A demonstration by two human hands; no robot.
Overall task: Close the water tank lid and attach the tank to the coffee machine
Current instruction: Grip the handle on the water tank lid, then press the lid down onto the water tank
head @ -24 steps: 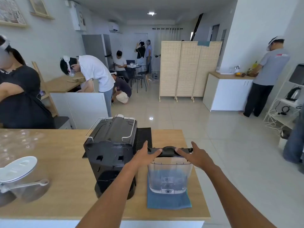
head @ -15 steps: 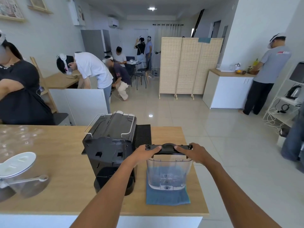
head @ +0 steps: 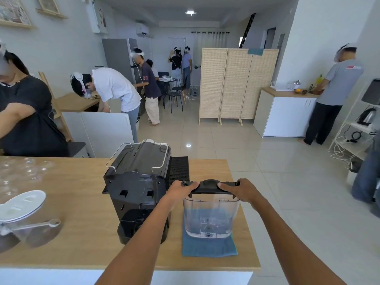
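A clear plastic water tank [head: 210, 218] stands upright on a blue cloth [head: 208, 246] at the right of the wooden counter. Its black lid [head: 209, 187] lies flat across the top. My left hand [head: 180, 191] grips the lid's left end, thumb on top. My right hand [head: 239, 190] grips the lid's right end in the same way. The black coffee machine [head: 137, 182] stands just left of the tank, its back facing me, a small gap between them.
A black mat [head: 178, 168] lies behind the machine. A glass jug with a white lid [head: 22, 204] sits at the counter's left. The counter's right edge [head: 249, 233] runs close to the tank. Several people work around the room beyond.
Both hands have curled from resting over the lid to gripping its two ends. The tank stays on the cloth. A person in the background has stood up.
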